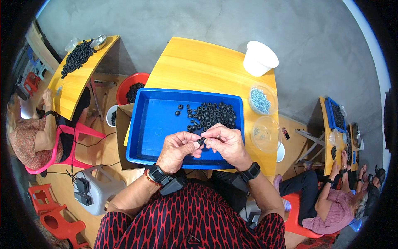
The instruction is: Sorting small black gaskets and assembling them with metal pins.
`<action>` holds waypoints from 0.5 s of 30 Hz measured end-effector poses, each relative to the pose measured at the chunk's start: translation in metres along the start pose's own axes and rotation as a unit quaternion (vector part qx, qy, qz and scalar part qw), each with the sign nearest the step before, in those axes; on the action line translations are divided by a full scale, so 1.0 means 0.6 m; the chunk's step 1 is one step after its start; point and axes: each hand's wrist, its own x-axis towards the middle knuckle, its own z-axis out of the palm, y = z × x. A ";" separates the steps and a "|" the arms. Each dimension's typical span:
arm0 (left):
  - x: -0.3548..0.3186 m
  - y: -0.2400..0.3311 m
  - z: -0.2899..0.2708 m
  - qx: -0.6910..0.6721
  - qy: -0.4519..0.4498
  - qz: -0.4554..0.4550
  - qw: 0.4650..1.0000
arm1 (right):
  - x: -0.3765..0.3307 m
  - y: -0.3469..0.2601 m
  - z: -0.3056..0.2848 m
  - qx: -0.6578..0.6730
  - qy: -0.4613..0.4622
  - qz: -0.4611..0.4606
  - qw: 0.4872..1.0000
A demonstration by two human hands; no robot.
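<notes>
Over the near side of a blue plastic tray [150,124], my two hands meet fingertip to fingertip. My left hand [178,150] pinches a small black round knob [201,141] between thumb and fingers. Closed right against it, my right hand [229,145] has thumb and forefinger pressed together; whatever they hold is too small or hidden to tell. Behind the hands, a heap of black knobs [215,114], some showing holes, fills the tray's right part. A few loose ones lie left of the heap.
On the yellow table [199,62], right of the tray, stand a clear tub of small silvery pieces [260,100], another clear tub [265,133] and a white bucket [259,60]. A red basin [123,92] holds black parts at left. Other people sit at tables on both sides.
</notes>
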 end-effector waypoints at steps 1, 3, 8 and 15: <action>0.000 0.001 0.000 0.000 0.000 0.000 1.000 | 0.001 0.002 0.000 -0.003 -0.001 -0.002 1.000; 0.001 0.002 -0.001 -0.014 -0.005 -0.014 1.000 | 0.002 0.004 0.000 -0.005 -0.002 -0.004 1.000; 0.002 0.005 -0.004 -0.030 -0.016 -0.029 0.999 | 0.003 0.001 -0.002 -0.007 -0.014 -0.003 1.000; 0.001 0.012 -0.004 -0.065 -0.037 -0.068 0.995 | 0.001 0.018 -0.008 0.002 -0.033 -0.020 0.999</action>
